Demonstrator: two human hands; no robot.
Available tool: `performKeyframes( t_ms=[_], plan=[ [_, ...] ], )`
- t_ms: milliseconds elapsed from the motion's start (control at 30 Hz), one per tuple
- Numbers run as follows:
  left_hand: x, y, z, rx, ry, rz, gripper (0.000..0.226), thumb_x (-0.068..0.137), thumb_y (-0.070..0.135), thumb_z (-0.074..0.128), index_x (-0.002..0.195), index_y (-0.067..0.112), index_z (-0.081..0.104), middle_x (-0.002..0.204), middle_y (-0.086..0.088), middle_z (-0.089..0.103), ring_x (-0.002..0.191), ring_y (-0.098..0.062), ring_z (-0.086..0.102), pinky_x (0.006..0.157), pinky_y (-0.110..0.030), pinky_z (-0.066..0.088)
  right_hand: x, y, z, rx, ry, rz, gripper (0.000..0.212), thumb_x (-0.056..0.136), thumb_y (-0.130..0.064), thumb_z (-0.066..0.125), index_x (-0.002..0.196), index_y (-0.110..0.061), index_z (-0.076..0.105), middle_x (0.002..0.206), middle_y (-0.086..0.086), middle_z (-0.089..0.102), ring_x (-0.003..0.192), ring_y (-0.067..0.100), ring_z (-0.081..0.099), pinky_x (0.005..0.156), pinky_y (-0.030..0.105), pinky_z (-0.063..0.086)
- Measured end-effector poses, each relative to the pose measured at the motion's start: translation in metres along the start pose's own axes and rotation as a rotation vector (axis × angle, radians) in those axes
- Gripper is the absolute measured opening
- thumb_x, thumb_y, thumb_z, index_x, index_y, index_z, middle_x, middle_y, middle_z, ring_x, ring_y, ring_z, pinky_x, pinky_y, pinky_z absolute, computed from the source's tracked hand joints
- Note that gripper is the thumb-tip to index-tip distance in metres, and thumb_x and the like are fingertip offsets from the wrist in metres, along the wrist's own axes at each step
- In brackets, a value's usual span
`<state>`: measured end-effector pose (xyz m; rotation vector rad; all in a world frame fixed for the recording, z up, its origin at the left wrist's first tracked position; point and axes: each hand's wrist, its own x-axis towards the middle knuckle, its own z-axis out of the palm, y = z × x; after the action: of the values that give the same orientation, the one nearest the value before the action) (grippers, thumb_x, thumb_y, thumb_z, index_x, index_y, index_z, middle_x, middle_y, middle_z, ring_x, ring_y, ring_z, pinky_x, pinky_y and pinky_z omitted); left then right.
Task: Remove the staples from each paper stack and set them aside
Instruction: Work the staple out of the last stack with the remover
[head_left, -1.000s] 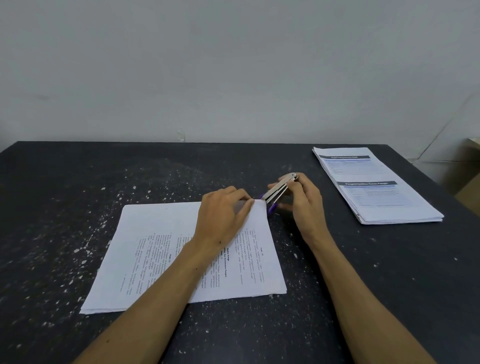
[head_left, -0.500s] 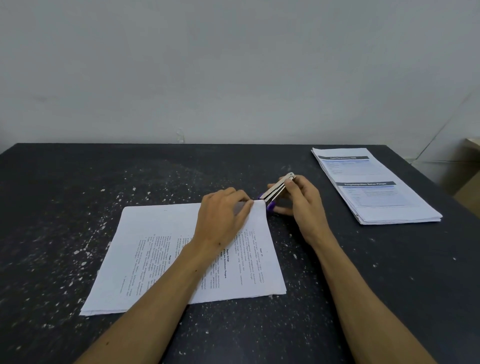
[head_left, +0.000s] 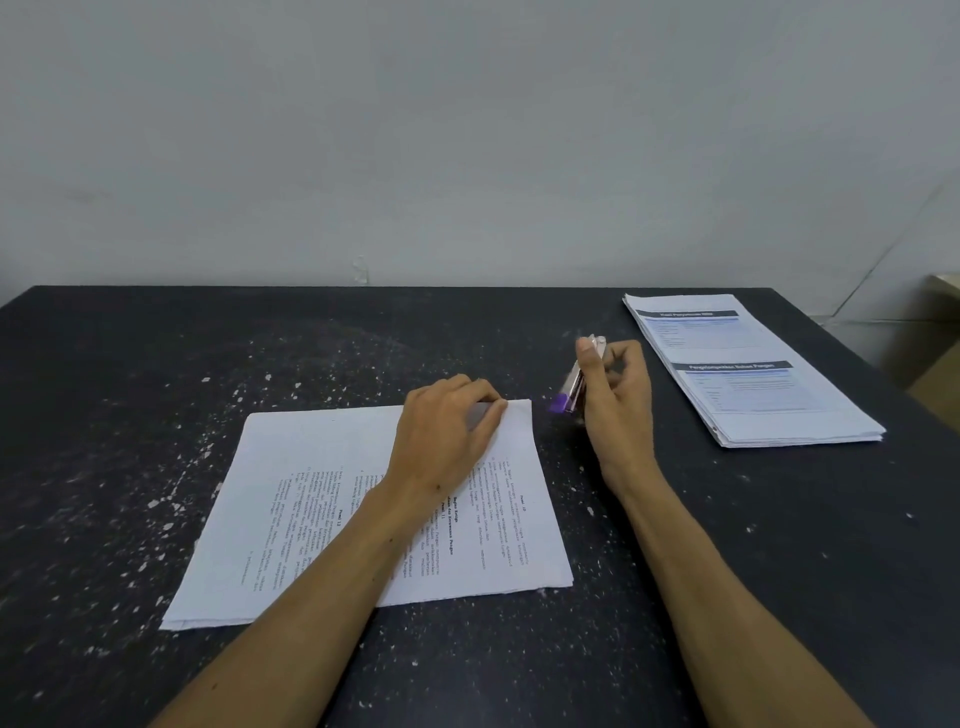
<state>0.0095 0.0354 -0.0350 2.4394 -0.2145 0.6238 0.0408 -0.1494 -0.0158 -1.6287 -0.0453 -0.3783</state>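
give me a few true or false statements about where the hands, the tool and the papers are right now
1. The left hand rests on the near stack. True.
2. The right hand holds nothing. False: it grips a metal tool with a purple end.
3. The tool touches the near stack. False: it is off the paper's corner, with dark table showing between them.
4. A second stack lies at the far right of the table. True.
5. The second stack is under the right hand. False: it lies apart, to that hand's right.
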Motion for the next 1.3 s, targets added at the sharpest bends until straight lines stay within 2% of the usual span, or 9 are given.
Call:
performKeyframes(
  t_ms=[100, 200, 267, 367, 467, 600, 733, 1000, 1300],
  plan=[
    [0.0, 0.0, 0.0, -0.005, -0.004, -0.007, 0.027, 0.097, 0.039, 0.067, 0.11, 0.018, 0.077, 0.11, -0.003, 0.077, 0.095, -0.017, 0.069, 0.101, -0.045, 0.055, 0.001, 0.0, 0.001, 0.067, 0.023, 0.083, 0.036, 0.096, -0.048, 0.069, 0.09, -0.02, 0.048, 0.071, 0.002, 0.051, 0.065, 0.017, 0.045, 0.064, 0.036, 0.043],
    [0.0, 0.0, 0.0, 0.0, -0.005, -0.007, 0.026, 0.097, 0.039, 0.067, 0.11, 0.018, 0.077, 0.109, -0.002, 0.077, 0.095, -0.016, 0.069, 0.101, -0.046, 0.055, 0.001, 0.001, 0.002, 0.073, -0.024, 0.169, 0.032, 0.092, -0.05, 0.073, 0.102, -0.022, 0.063, 0.072, -0.005, 0.066, 0.071, 0.018, 0.06, 0.076, 0.047, 0.055],
    [0.0, 0.0, 0.0, 0.003, -0.008, -0.006, 0.026, 0.097, 0.038, 0.067, 0.11, 0.017, 0.077, 0.109, -0.003, 0.077, 0.095, -0.016, 0.068, 0.101, -0.045, 0.055, -0.001, 0.001, 0.002, 0.06, -0.048, 0.147, 0.032, 0.092, -0.051, 0.073, 0.098, -0.02, 0.07, 0.069, -0.002, 0.064, 0.07, 0.02, 0.06, 0.081, 0.05, 0.056],
    [0.0, 0.0, -0.001, 0.011, -0.015, -0.004, 0.026, 0.098, 0.039, 0.066, 0.11, 0.019, 0.077, 0.109, -0.002, 0.077, 0.095, -0.015, 0.068, 0.1, -0.044, 0.055, -0.001, -0.001, 0.003, 0.066, 0.0, 0.125, 0.033, 0.098, -0.044, 0.069, 0.099, -0.012, 0.061, 0.077, 0.002, 0.073, 0.066, 0.018, 0.062, 0.066, 0.038, 0.053],
    [0.0, 0.001, -0.001, 0.016, -0.027, -0.01, 0.027, 0.098, 0.04, 0.066, 0.111, 0.019, 0.077, 0.111, -0.002, 0.076, 0.097, -0.016, 0.068, 0.102, -0.043, 0.054, 0.0, 0.0, 0.004, 0.048, 0.068, 0.155, 0.029, 0.103, -0.043, 0.059, 0.099, -0.016, 0.05, 0.082, 0.009, 0.077, 0.054, 0.017, 0.061, 0.049, 0.029, 0.048],
    [0.0, 0.002, -0.001, 0.018, -0.024, -0.005, 0.026, 0.098, 0.039, 0.066, 0.111, 0.019, 0.077, 0.11, -0.002, 0.076, 0.097, -0.016, 0.068, 0.102, -0.043, 0.054, -0.001, 0.0, 0.004, -0.102, 0.198, 0.144, 0.026, 0.101, -0.046, 0.057, 0.093, -0.022, 0.048, 0.083, 0.01, 0.073, 0.061, 0.02, 0.065, 0.06, 0.04, 0.056],
    [0.0, 0.002, -0.001, 0.03, -0.024, 0.002, 0.025, 0.098, 0.039, 0.067, 0.11, 0.019, 0.077, 0.108, -0.002, 0.076, 0.096, -0.016, 0.068, 0.1, -0.044, 0.055, -0.006, 0.001, 0.01, -0.173, 0.113, 0.088, 0.02, 0.102, -0.031, 0.057, 0.1, -0.015, 0.047, 0.081, 0.012, 0.074, 0.05, 0.013, 0.067, 0.051, 0.027, 0.053],
    [0.001, 0.003, -0.002, 0.042, -0.038, 0.006, 0.027, 0.097, 0.04, 0.067, 0.109, 0.018, 0.077, 0.106, -0.002, 0.077, 0.094, -0.016, 0.068, 0.097, -0.044, 0.056, -0.005, 0.005, 0.021, -0.264, 0.017, 0.07, 0.02, 0.1, -0.037, 0.061, 0.094, -0.023, 0.048, 0.087, 0.008, 0.068, 0.08, 0.029, 0.072, 0.07, 0.041, 0.061],
    [0.0, 0.004, -0.003, 0.019, -0.059, -0.012, 0.042, 0.093, 0.05, 0.053, 0.109, 0.021, 0.077, 0.106, 0.001, 0.077, 0.094, -0.015, 0.069, 0.096, -0.046, 0.056, 0.005, -0.002, 0.033, -0.268, -0.046, 0.067, 0.025, 0.103, -0.041, 0.058, 0.096, -0.02, 0.046, 0.081, 0.002, 0.061, 0.076, 0.017, 0.064, 0.06, 0.02, 0.048]
  ],
)
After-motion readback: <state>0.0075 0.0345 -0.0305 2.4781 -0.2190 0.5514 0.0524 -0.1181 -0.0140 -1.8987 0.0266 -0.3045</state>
